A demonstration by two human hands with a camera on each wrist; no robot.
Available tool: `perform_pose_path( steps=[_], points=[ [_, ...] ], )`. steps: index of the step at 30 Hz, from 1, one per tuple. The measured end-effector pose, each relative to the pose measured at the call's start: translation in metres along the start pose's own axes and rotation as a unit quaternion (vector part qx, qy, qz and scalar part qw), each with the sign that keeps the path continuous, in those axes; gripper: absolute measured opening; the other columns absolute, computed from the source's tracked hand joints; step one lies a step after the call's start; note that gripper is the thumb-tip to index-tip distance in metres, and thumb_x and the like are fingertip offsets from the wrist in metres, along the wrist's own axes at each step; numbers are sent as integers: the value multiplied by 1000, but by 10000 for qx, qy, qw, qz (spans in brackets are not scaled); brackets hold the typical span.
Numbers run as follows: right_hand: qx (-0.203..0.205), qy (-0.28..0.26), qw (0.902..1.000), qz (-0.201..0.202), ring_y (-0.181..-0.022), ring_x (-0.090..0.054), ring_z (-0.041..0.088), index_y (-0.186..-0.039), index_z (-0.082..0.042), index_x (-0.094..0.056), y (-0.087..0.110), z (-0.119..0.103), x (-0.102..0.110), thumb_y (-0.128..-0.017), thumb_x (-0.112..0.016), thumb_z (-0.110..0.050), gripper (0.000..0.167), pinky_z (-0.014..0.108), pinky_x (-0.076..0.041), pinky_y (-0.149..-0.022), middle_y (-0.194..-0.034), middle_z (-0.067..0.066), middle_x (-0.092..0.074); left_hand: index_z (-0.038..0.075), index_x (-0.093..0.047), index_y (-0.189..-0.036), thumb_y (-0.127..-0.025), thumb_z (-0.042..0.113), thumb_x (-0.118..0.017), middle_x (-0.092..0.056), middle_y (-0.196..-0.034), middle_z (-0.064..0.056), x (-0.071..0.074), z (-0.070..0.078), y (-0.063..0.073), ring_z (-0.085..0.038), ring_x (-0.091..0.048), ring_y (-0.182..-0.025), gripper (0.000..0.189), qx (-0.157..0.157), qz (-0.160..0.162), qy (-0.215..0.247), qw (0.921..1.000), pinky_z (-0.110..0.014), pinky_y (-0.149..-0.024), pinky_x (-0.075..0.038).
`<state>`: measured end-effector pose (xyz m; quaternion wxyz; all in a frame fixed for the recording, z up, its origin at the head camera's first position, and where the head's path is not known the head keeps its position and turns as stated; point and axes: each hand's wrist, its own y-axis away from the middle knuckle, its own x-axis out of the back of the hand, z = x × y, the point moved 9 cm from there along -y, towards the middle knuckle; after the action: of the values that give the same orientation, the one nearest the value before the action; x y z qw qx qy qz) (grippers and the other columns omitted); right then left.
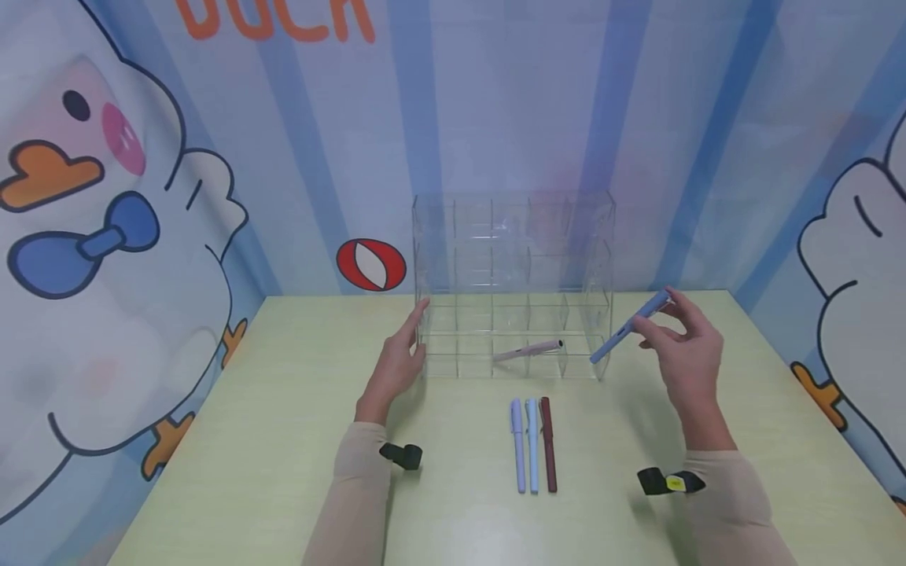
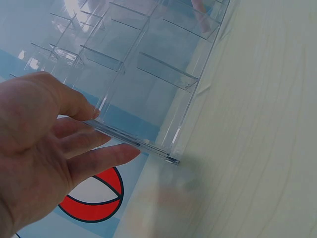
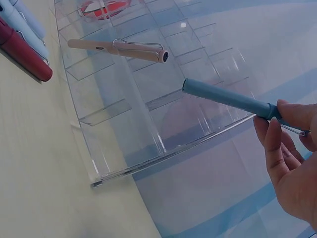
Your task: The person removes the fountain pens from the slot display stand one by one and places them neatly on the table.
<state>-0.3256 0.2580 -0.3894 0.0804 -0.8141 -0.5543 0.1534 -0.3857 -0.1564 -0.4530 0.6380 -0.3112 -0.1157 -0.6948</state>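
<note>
A clear acrylic organizer (image 1: pixel 510 296) with a grid of compartments stands at the back of the table. My left hand (image 1: pixel 398 363) grips its left side wall, thumb on one face and fingers on the other in the left wrist view. With thumb and fingertips my right hand (image 1: pixel 690 358) pinches a blue pen (image 1: pixel 626 328), tilted with its lower end by the organizer's front right corner. In the right wrist view that blue pen (image 3: pixel 225 96) has its clip near the fingers. A pale pink pen (image 1: pixel 531 350) leans in a front compartment, clip end toward the right.
In front of the organizer, a lavender pen (image 1: pixel 519 448), a light blue pen (image 1: pixel 532 448) and a dark red pen (image 1: pixel 548 448) lie side by side on the pale wooden table (image 1: pixel 283 440). A printed duck backdrop (image 1: pixel 311 141) rises right behind the table.
</note>
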Motion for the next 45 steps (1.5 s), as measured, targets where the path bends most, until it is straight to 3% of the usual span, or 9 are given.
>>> perform_pose_path(
  steps=[13, 18, 21, 24, 26, 31, 35, 39, 45],
  points=[
    [45, -234, 9997, 1, -68, -73, 11, -134, -8, -62, -1, -6, 4, -81, -78, 6, 57, 20, -57, -53, -109, 3, -69, 40, -19, -159, -100, 1, -52, -30, -162, -7, 0, -2, 0, -29, -36, -144, 78, 61, -27, -2, 10000, -45, -113, -36],
    [47, 41, 9993, -355, -71, -73, 10, -136, -8, -61, 0, -9, 2, -83, -78, 3, 57, 20, -57, -53, -107, 0, -70, 42, -19, -159, -100, 2, -52, -29, -162, -6, 0, -2, -1, -29, -35, -144, 79, 105, -55, 56, 9999, -46, -114, -36],
    [7, 742, 9956, -564, -71, -72, 7, -138, -9, -59, -1, -8, 0, -85, -78, -2, 57, 20, -57, -53, -104, -7, -69, 43, -19, -159, -100, 1, -52, -29, -162, -6, 0, -2, -1, -30, -35, -144, 80, 121, -38, 66, 9999, -47, -114, -36],
    [-176, 1620, 9821, -944, -71, -72, 6, -143, -8, -54, -1, -3, -1, -88, -77, -11, 60, 22, -57, -54, -105, -10, -67, 42, -19, -159, -99, 0, -52, -29, -162, -6, 0, -2, -1, -31, -35, -144, 80, 111, -36, 61, 9999, -47, -113, -36],
    [-390, 2063, 9684, -1346, -73, -72, 7, -147, -6, -50, 0, 3, -2, -90, -76, -17, 64, 26, -58, -57, -112, -2, -67, 42, -20, -159, -99, -1, -52, -29, -162, -6, 0, -3, -1, -31, -35, -144, 80, 129, -40, 65, 9999, -47, -113, -36],
    [-1165, 2493, 9295, -2457, -83, -72, 10, -152, -2, -40, 6, 23, -5, -92, -74, -24, 71, 31, -59, -67, -136, 30, -54, 42, -20, -159, -100, 0, -52, -29, -162, -7, 0, -2, 0, -31, -35, -144, 80, 150, -34, 74, 9999, -47, -114, -36],
    [-1586, 2692, 9027, -2958, -88, -72, 15, -151, 0, -39, 12, 34, -8, -91, -74, -21, 72, 36, -59, -75, -137, 35, -51, 43, -20, -159, -100, 1, -52, -30, -162, -7, -1, -2, 0, -30, -36, -144, 79, 135, -37, 57, 9999, -46, -114, -36],
    [-1844, 2694, 8879, -3241, -90, -73, 24, -150, 2, -39, 18, 41, -13, -90, -75, -18, 73, 43, -59, -77, -132, 32, -57, 42, -20, -159, -100, 1, -52, -30, -162, -7, 0, -1, -1, -30, -36, -144, 78, 115, -39, 55, 9999, -46, -114, -36],
    [-2114, 2617, 8708, -3586, -88, -73, 28, -148, 3, -40, 23, 48, -16, -88, -76, -15, 72, 37, -57, -64, -124, 27, -62, 40, -20, -159, -100, -1, -52, -31, -161, -9, 0, 0, 0, -31, -36, -143, 79, 118, -26, 64, 9999, -47, -113, -36]
  ],
)
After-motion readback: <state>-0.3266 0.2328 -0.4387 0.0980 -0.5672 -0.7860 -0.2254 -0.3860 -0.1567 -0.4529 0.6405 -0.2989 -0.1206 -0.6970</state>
